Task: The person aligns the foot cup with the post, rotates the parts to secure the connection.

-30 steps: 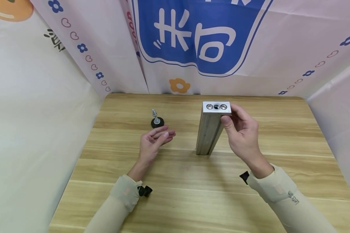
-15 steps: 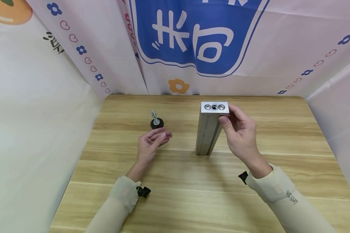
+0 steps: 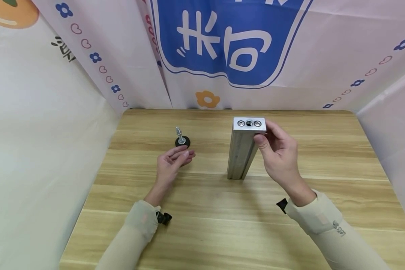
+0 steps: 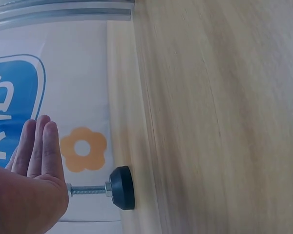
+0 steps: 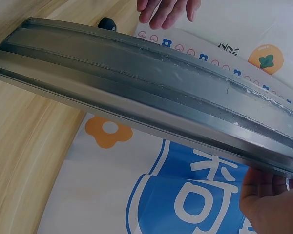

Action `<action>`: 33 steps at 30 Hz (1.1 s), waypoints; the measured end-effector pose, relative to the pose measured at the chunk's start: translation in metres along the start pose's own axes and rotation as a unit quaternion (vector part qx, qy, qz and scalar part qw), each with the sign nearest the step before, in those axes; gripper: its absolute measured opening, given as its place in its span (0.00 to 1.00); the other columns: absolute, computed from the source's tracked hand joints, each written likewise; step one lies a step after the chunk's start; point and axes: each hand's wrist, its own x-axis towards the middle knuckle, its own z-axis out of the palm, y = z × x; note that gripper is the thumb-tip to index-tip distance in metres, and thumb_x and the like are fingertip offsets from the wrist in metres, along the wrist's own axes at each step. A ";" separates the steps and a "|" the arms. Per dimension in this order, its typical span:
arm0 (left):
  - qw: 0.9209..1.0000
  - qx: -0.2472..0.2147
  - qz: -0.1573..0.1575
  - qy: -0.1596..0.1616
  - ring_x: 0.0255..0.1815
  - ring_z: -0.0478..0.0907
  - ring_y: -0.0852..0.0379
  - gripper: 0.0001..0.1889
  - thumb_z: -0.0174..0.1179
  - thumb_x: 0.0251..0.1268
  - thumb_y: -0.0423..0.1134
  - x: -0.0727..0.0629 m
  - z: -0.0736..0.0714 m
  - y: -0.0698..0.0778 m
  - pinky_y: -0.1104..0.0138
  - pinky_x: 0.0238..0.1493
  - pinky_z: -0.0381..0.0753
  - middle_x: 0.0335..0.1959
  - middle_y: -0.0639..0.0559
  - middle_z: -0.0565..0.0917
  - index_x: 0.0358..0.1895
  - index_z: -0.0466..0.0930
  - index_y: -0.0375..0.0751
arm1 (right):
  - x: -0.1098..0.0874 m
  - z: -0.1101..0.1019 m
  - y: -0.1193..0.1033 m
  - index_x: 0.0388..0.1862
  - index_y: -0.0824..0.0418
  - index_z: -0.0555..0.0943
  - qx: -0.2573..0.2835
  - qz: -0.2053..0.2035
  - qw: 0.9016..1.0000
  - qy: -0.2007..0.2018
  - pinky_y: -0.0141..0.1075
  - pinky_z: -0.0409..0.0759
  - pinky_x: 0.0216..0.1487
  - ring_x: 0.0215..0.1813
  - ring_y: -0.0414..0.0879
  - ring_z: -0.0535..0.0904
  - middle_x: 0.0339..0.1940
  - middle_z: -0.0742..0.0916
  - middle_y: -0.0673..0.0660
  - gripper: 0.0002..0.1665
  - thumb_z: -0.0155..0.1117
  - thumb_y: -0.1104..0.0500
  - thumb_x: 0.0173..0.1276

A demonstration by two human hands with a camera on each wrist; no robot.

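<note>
A levelling foot point(image 3: 183, 141) with a black round base and an upright threaded stud stands on the table at the left. My left hand point(image 3: 168, 165) is just in front of it, fingers loosely extended and holding nothing; in the left wrist view the fingers point(image 4: 52, 151) rise beside the stud point(image 4: 90, 190). Whether they touch the foot is unclear. My right hand point(image 3: 281, 157) grips the upper end of an aluminium profile point(image 3: 240, 155) standing upright on the table. Its metal end plate point(image 3: 249, 123) has two screws flanking a central hole. The profile's lower end rests on the wood.
The wooden table point(image 3: 202, 221) lies under everything. A printed cloth point(image 3: 202, 82) with a blue sign hangs along the back edge, and white cloth walls point(image 3: 37, 150) close off the left and right sides.
My left hand has shifted a little to the left, closer in front of the levelling foot. My right hand and the profile have stayed in place.
</note>
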 end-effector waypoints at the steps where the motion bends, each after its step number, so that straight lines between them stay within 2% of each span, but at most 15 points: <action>1: 1.000 0.002 -0.002 0.001 0.45 0.93 0.56 0.17 0.60 0.74 0.25 0.001 0.000 0.000 0.63 0.50 0.91 0.42 0.50 0.94 0.60 0.77 0.18 | 0.000 -0.001 0.000 0.62 0.82 0.77 -0.001 0.000 1.000 0.000 0.25 0.82 0.49 0.49 0.36 0.81 0.51 0.88 0.42 0.28 0.65 0.58 0.76; 5: 1.000 0.014 -0.015 0.009 0.45 0.93 0.56 0.17 0.62 0.74 0.27 0.005 -0.005 -0.001 0.64 0.50 0.91 0.44 0.46 0.94 0.61 0.77 0.19 | -0.001 -0.002 0.001 0.62 0.81 0.77 -0.006 0.004 1.000 -0.003 0.25 0.82 0.49 0.49 0.37 0.82 0.51 0.88 0.42 0.27 0.64 0.58 0.76; 12: 0.998 0.024 -0.057 0.030 0.45 0.92 0.59 0.23 0.63 0.74 0.29 0.013 -0.017 -0.003 0.66 0.51 0.90 0.44 0.51 0.94 0.66 0.73 0.18 | -0.002 -0.001 0.001 0.62 0.81 0.77 0.000 0.007 1.000 -0.003 0.25 0.82 0.49 0.48 0.37 0.82 0.51 0.88 0.42 0.28 0.64 0.58 0.76; 18: 0.994 0.035 -0.089 0.047 0.48 0.92 0.56 0.24 0.64 0.74 0.30 0.017 -0.024 -0.003 0.58 0.58 0.88 0.44 0.51 0.94 0.67 0.74 0.21 | -0.002 -0.001 0.001 0.63 0.80 0.77 -0.003 0.009 1.000 -0.002 0.25 0.82 0.49 0.48 0.37 0.82 0.52 0.88 0.42 0.28 0.65 0.59 0.75; 21: 0.990 0.052 -0.110 0.065 0.48 0.92 0.55 0.25 0.65 0.73 0.32 0.019 -0.027 -0.002 0.54 0.62 0.86 0.50 0.45 0.93 0.69 0.73 0.24 | -0.001 -0.001 0.001 0.63 0.80 0.77 -0.004 0.009 1.000 -0.001 0.25 0.82 0.48 0.48 0.37 0.81 0.52 0.88 0.42 0.27 0.65 0.60 0.75; 27: 0.983 0.079 -0.138 0.090 0.51 0.91 0.55 0.27 0.66 0.73 0.33 0.025 -0.031 0.001 0.58 0.62 0.86 0.62 0.33 0.85 0.70 0.72 0.27 | -0.001 -0.001 0.001 0.63 0.81 0.77 -0.004 0.008 1.000 0.000 0.24 0.82 0.48 0.48 0.36 0.81 0.51 0.88 0.42 0.28 0.65 0.59 0.75; 33: 0.977 0.116 -0.143 0.110 0.54 0.89 0.55 0.26 0.66 0.73 0.33 0.032 -0.034 0.000 0.62 0.63 0.86 0.66 0.33 0.83 0.70 0.73 0.28 | -0.001 -0.001 0.002 0.63 0.81 0.77 0.002 0.008 1.000 0.002 0.24 0.82 0.48 0.47 0.36 0.81 0.50 0.88 0.41 0.31 0.66 0.56 0.74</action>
